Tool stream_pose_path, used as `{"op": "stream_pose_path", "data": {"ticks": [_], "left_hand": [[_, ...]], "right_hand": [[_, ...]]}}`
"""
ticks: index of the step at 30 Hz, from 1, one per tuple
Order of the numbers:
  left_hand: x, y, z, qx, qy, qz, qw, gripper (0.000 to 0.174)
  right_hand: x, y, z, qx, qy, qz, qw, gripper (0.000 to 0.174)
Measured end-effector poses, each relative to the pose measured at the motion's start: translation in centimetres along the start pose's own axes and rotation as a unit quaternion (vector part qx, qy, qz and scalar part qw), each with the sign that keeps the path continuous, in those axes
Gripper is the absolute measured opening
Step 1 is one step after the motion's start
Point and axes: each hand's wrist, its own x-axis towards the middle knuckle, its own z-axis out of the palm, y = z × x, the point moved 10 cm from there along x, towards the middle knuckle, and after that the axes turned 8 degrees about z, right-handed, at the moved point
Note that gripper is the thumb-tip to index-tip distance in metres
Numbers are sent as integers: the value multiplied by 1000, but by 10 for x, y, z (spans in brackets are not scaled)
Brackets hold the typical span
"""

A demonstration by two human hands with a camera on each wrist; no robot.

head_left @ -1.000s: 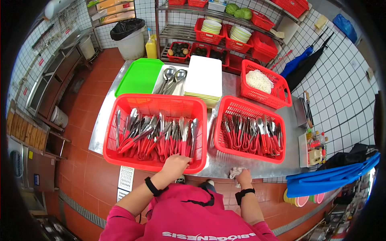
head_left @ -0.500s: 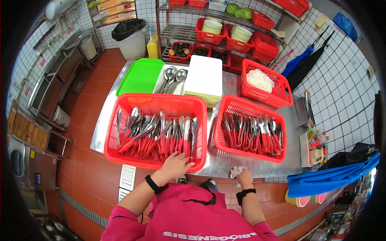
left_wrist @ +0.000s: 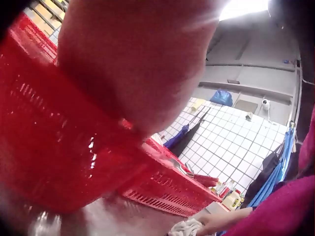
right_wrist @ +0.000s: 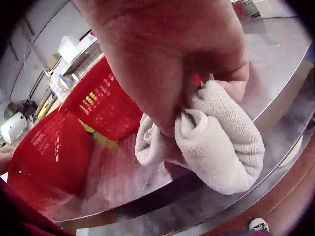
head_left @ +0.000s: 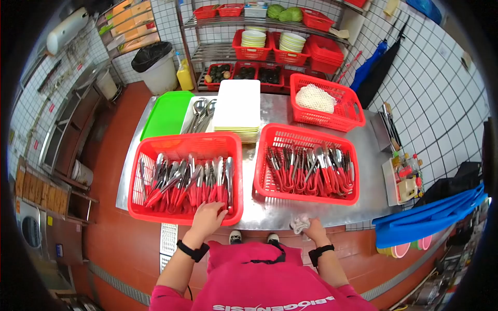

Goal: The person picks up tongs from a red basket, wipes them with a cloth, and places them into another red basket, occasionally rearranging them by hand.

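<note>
My left hand point(head_left: 208, 218) is at the near rim of the left red basket point(head_left: 237, 155), its fingers reaching over the rim beside the handles of tongs. Many tongs point(head_left: 179, 186) with red handles and metal tips lie packed side by side in this basket. A second red basket point(head_left: 262, 179) to its right holds similar tongs point(head_left: 311, 168). By the table's front edge, my right hand point(head_left: 315, 230) grips a folded white cloth point(right_wrist: 221, 142). In the left wrist view the hand covers much of the frame, and its fingertips are hidden.
Behind the baskets on the metal table point(head_left: 249, 215) are a green tray point(head_left: 166, 116), ladles point(head_left: 199, 111), a stack of white trays point(head_left: 237, 106) and a red basket point(head_left: 347, 116) with a white netted bundle point(head_left: 315, 99). Bottles point(head_left: 407, 171) stand at the right end.
The head view has shifted, so the table sits further left. My left hand's fingers have spread along the near rim, away from the tong handle at the right end. The right hand keeps the cloth.
</note>
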Motion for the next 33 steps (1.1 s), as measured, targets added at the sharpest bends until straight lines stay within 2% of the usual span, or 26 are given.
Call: {"op": "stream_pose_path", "data": {"ticks": [1, 3, 5, 8, 11, 12, 13, 16, 19, 20, 22, 25, 29, 30, 33], "left_hand": [[4, 10, -2, 5, -4, 4, 1000, 31], [8, 33, -22, -55, 61, -5, 997, 27], [17, 59, -24, -50, 65, 15, 997, 26], [36, 92, -6, -87, 36, -2, 996, 27], [58, 137, 28, -124, -31, 43, 991, 26], [67, 158, 36, -111, -32, 88, 989, 27], [77, 170, 45, -107, -37, 90, 990, 27], [106, 222, 86, -96, -129, 166, 973, 32], [138, 274, 115, -84, -165, 223, 957, 41], [150, 288, 123, -83, -167, 225, 956, 41], [169, 308, 153, -121, -244, 186, 944, 53], [196, 327, 186, -132, -273, 164, 939, 63], [220, 331, 229, -125, -261, 174, 941, 57], [222, 331, 231, -136, -262, 155, 943, 50], [226, 329, 231, -140, -263, 134, 945, 48]], "right_hand": [[-12, 4, -22, 5, 4, 14, 1000, 53], [-16, 22, -34, 18, 3, 30, 999, 54], [-8, 63, -60, 24, 103, 62, 992, 57], [12, 108, -65, 15, 117, 88, 989, 57], [22, 116, -63, 47, 86, 82, 992, 54], [26, 117, -62, 53, 84, 83, 992, 54], [29, 114, -63, 53, 93, 68, 992, 49], [35, 114, -62, 60, 98, 48, 992, 44], [39, 113, -63, 74, 85, 30, 993, 42], [38, 111, -66, 80, 79, 18, 994, 42], [40, 108, -68, 76, 68, 20, 995, 43], [42, 109, -64, 86, 58, 22, 994, 45], [44, 111, -61, 126, 46, 30, 991, 44], [43, 112, -61, 129, 47, 33, 990, 44], [39, 113, -61, 152, 55, 28, 986, 43]]}}
